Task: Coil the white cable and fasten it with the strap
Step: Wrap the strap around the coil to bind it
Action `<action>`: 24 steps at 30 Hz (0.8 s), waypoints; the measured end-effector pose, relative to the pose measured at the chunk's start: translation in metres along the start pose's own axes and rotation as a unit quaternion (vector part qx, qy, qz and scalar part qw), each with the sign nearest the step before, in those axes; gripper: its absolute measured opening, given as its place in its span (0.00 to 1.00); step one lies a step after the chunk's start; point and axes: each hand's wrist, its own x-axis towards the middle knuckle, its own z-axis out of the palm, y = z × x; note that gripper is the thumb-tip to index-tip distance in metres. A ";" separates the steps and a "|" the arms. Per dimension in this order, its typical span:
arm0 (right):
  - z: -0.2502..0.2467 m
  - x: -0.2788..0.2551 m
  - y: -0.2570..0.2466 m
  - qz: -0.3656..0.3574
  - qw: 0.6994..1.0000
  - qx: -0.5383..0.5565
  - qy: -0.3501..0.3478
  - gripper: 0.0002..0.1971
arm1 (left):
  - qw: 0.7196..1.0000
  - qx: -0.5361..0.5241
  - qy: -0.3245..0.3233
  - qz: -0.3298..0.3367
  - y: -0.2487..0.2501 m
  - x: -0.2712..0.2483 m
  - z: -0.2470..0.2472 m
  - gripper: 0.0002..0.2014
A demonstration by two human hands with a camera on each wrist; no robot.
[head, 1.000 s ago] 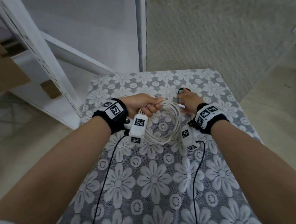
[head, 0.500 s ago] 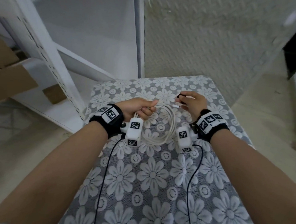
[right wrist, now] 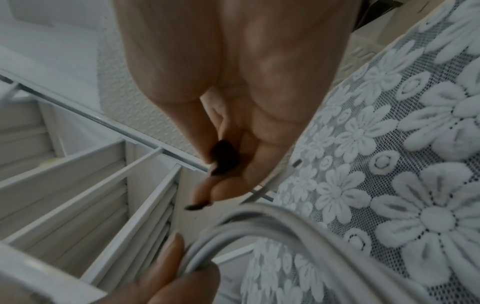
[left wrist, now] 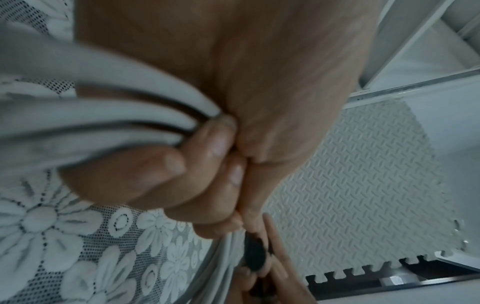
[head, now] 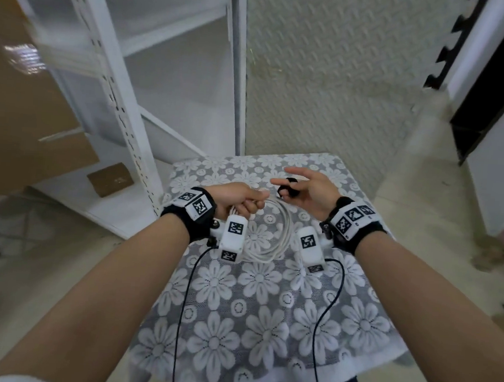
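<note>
The white cable (head: 274,231) hangs as a coil of several loops from my left hand (head: 245,199), which grips the bundle in a closed fist above the table. In the left wrist view the strands (left wrist: 109,121) run out between my curled fingers (left wrist: 182,170). My right hand (head: 301,188) is lifted just right of the coil's top, palm turned up. It pinches a small black strap (head: 286,190), curled into a loop, between thumb and fingertips. The right wrist view shows the strap (right wrist: 223,158) as a dark blur at the fingertips, close above the cable loops (right wrist: 259,224).
A table (head: 265,326) with a white floral lace cloth lies under both hands. White metal shelving (head: 130,122) stands to the left and behind, with cardboard boxes (head: 26,115) at far left. A foam-mat wall (head: 326,91) rises behind the table.
My right hand has lifted off the table with the black strap and turned palm up. The left hand has raised the coil slightly. The head camera has tilted upward.
</note>
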 end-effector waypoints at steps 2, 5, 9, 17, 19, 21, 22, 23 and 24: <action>0.006 -0.009 -0.001 0.001 1.000 -0.003 -0.021 0.24 | 1.000 0.003 0.006 0.002 -0.003 -0.007 0.006 0.18; 0.015 -0.020 -0.003 0.008 0.999 -0.026 -0.044 0.28 | 1.000 0.004 0.015 0.012 -0.006 -0.017 0.014 0.17; 0.020 -0.029 -0.004 0.008 0.997 -0.065 -0.046 0.31 | 0.998 -0.030 0.025 0.039 -0.008 -0.026 0.021 0.15; 0.025 -0.033 -0.005 -0.029 0.990 -0.140 0.007 0.13 | 0.999 -0.038 0.023 0.018 -0.011 -0.032 0.017 0.17; 0.023 -0.031 -0.007 -0.042 0.978 -0.204 0.008 0.10 | 0.998 -0.054 0.026 0.032 -0.010 -0.031 0.014 0.14; 0.023 -0.030 -0.009 -0.045 0.963 -0.265 -0.008 0.08 | 0.997 -0.063 0.035 0.041 -0.008 -0.031 0.009 0.13; 0.024 -0.030 -0.011 -0.046 0.955 -0.291 -0.018 0.07 | 0.997 -0.059 0.040 0.038 -0.006 -0.031 0.006 0.14; 0.025 -0.029 -0.013 -0.046 0.947 -0.317 -0.030 0.05 | 0.997 -0.054 0.042 0.031 -0.005 -0.030 0.003 0.16; 0.026 -0.029 -0.014 -0.045 0.936 -0.346 -0.044 0.05 | 0.997 -0.052 0.042 0.024 -0.004 -0.029 -0.001 0.17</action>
